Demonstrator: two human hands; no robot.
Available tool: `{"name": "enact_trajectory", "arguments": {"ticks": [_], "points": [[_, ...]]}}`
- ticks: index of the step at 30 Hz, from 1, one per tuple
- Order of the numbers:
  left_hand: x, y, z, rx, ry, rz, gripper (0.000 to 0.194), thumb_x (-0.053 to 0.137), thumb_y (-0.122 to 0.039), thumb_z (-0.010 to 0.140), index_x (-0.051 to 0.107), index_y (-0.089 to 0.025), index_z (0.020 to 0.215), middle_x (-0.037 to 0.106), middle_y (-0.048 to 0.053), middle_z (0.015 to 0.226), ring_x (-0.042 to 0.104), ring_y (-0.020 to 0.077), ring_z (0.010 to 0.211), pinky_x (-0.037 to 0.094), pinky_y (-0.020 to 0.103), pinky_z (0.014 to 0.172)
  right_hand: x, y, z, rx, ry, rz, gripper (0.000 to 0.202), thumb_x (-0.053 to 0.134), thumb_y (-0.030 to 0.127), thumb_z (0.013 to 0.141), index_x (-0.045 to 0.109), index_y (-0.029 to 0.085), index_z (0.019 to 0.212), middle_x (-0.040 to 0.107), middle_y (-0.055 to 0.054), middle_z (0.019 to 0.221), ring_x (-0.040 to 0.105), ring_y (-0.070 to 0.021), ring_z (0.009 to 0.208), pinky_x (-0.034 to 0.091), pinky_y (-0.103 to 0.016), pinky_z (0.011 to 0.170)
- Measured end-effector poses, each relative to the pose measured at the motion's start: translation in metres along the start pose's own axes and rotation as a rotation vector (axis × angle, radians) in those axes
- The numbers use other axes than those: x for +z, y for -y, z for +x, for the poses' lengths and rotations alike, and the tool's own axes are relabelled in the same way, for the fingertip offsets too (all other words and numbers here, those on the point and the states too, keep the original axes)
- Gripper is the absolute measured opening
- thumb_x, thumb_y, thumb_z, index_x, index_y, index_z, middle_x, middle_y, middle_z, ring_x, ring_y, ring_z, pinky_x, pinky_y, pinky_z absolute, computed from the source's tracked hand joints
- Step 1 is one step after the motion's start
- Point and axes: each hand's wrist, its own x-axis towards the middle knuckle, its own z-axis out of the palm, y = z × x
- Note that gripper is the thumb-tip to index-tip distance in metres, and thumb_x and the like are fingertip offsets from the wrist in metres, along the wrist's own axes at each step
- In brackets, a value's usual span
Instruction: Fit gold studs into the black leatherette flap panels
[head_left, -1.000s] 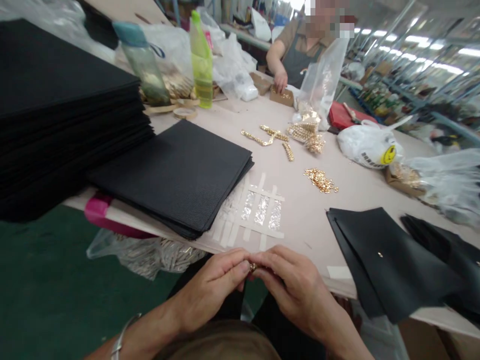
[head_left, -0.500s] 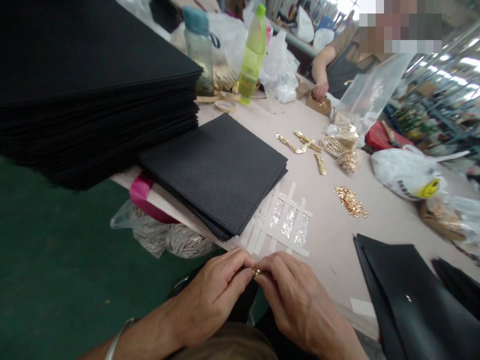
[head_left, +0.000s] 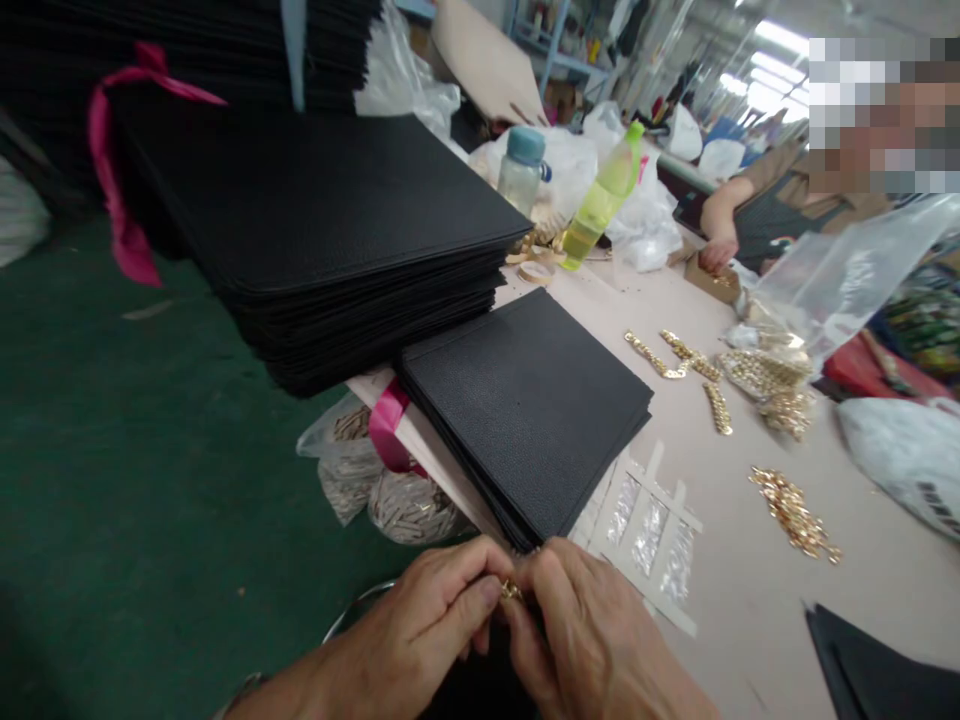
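Low at the bottom edge, the left hand [head_left: 420, 625] and the right hand [head_left: 592, 640] meet fingertip to fingertip, pinching a small gold metal piece [head_left: 512, 590] between them. It sits right at the meeting point, gripped by the left thumb and forefinger on one side and the right fingertips on the other, so only a glint shows. Both hands are curled tight around it. They hover just off the near edge of the table [head_left: 750, 590], right beside the corner of a small stack of black sheets [head_left: 525, 400]. Taped clear strips [head_left: 651, 520] lie just beyond the right hand. Farther out lie a heap of gold pieces [head_left: 795, 512] and gold chain lengths [head_left: 679, 355]. A taller black stack [head_left: 315, 220] stands to the left.
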Motion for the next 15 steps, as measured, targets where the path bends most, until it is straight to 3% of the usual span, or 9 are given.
{"name": "enact_trajectory", "arguments": {"ticks": [4, 8, 11, 15], "points": [[-0.011, 0.005, 0.001, -0.034, -0.019, -0.231, 0.034, 0.04, -0.047, 0.099, 0.058, -0.02, 0.092, 0.058, -0.001, 0.074, 0.054, 0.0124, 0.067, 0.044, 0.024, 0.063, 0.002, 0.005, 0.02, -0.076, 0.005, 0.054, 0.025, 0.039, 0.014, 0.097, 0.051, 0.021, 0.076, 0.056, -0.002, 0.064, 0.055, -0.0168, 0.055, 0.039, -0.03, 0.049], [-0.02, 0.013, 0.004, -0.043, -0.121, -0.569, 0.033, 0.044, -0.047, 0.097, 0.059, -0.018, 0.091, 0.053, -0.003, 0.07, 0.049, 0.0094, 0.061, 0.038, 0.021, 0.056, -0.007, -0.001, 0.042, -0.073, 0.042, 0.384, 0.017, 0.047, 0.015, 0.099, 0.061, 0.02, 0.092, 0.068, -0.002, 0.077, 0.063, -0.0148, 0.067, 0.049, -0.026, 0.06], [-0.025, 0.018, 0.006, -0.032, -0.264, -0.707, 0.03, 0.056, -0.048, 0.092, 0.06, -0.018, 0.094, 0.048, -0.005, 0.066, 0.041, 0.0069, 0.056, 0.032, 0.019, 0.052, -0.014, -0.028, 0.064, 0.016, -0.047, 0.482, 0.018, 0.049, 0.015, 0.098, 0.064, 0.02, 0.107, 0.071, -0.003, 0.088, 0.066, -0.0135, 0.076, 0.053, -0.024, 0.067], [-0.026, 0.021, 0.011, -0.047, -0.413, -0.659, 0.03, 0.075, -0.042, 0.079, 0.06, -0.019, 0.09, 0.035, -0.01, 0.055, 0.029, 0.0048, 0.049, 0.026, 0.018, 0.048, -0.006, -0.077, 0.089, 0.148, -0.165, 0.239, 0.022, 0.048, 0.017, 0.098, 0.067, 0.019, 0.108, 0.073, -0.006, 0.098, 0.067, -0.0187, 0.089, 0.054, -0.033, 0.081]]}}
